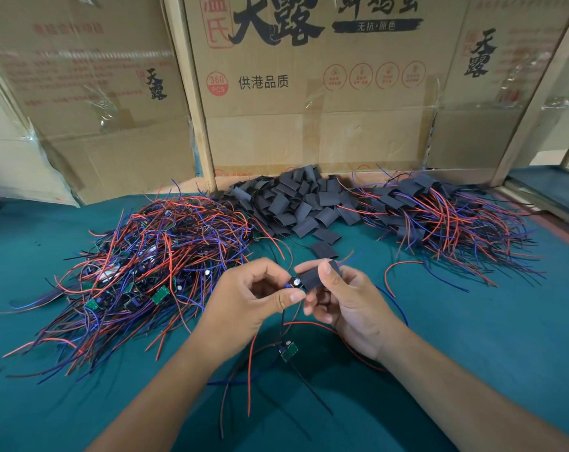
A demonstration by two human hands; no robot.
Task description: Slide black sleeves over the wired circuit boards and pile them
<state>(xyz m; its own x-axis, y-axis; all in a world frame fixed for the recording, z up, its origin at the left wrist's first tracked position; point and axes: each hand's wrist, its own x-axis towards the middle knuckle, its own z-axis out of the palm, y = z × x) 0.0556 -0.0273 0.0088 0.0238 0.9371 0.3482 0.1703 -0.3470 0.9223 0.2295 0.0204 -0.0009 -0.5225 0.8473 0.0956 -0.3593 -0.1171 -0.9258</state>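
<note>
— Cardboard boxes [309, 93] are stacked behind a green table [472, 337]. How far along can the work be judged?

— Roughly midway. A pile of sleeved boards [439, 220] is seen at the far right, a larger tangle of bare wired boards [139, 262] at the left, and a heap of loose black sleeves [296, 200] between them.

— And the piece being handled?

— A black sleeve [312, 277] is pinched by the right hand [348, 305], thumb on top. A circuit board [297, 282] is pinched at its exposed end by the left hand [253, 301]; it seems partly inserted, though the depth is hidden.

— Anything else nearby?

— Another bare board [288, 351] is left on the table below the hands.
</note>
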